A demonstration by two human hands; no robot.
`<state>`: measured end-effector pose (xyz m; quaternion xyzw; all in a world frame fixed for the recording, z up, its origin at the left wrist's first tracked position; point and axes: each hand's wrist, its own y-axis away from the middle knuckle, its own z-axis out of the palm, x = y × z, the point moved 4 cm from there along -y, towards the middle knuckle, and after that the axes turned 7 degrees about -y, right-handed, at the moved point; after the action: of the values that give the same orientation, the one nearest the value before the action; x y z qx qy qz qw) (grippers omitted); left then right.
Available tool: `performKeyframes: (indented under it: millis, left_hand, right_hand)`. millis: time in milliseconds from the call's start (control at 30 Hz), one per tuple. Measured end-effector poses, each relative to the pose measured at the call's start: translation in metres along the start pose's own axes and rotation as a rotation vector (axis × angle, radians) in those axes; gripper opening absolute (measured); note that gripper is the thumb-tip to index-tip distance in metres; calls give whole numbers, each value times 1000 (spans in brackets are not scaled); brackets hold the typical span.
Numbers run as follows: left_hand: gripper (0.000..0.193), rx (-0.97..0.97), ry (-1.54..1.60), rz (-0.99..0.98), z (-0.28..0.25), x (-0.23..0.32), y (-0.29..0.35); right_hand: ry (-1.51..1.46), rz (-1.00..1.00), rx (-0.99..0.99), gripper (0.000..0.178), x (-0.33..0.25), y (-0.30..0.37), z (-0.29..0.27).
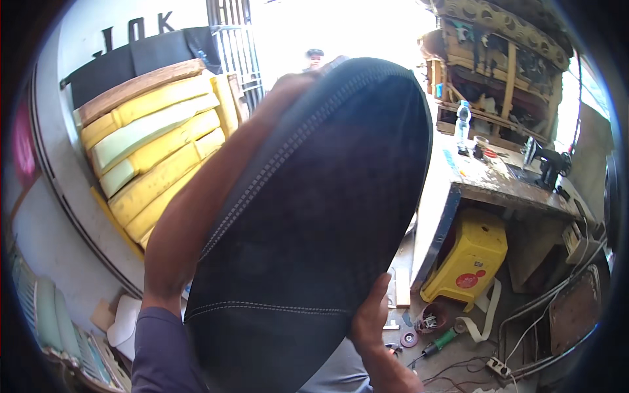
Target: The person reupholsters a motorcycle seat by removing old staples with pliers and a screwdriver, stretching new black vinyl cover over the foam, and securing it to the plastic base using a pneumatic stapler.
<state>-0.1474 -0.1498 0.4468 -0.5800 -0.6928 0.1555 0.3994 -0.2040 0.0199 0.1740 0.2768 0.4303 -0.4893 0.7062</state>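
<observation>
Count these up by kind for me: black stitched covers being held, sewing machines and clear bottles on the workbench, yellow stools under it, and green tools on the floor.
Black stitched cover: 1
Sewing machine: 1
Clear bottle: 1
Yellow stool: 1
Green tool: 1
Total: 5

The left forearm [203, 187] stretches steeply upward, while the right hand [370, 319] sits low, thumb [381, 288] raised.
</observation>
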Motion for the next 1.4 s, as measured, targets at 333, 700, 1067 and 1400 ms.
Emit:
performKeyframes:
  millis: [333, 700, 1067, 1400]
  left_hand:
    - [67, -735, 731, -800, 229, -48, 39]
    - [44, -591, 843, -382, 311, -154, 127]
    - [52, -691, 537, -724, 380, -178, 132]
    - [49, -688, 740, -700, 405, -200, 170]
  right_hand:
    - [26, 219, 176, 78, 132, 79, -94]
    - [780, -68, -156, 45, 54, 18, -144]
    - [663, -302, -311, 19, 74, -196, -90]
    - [827, -363, -443, 27, 86, -219, -75]
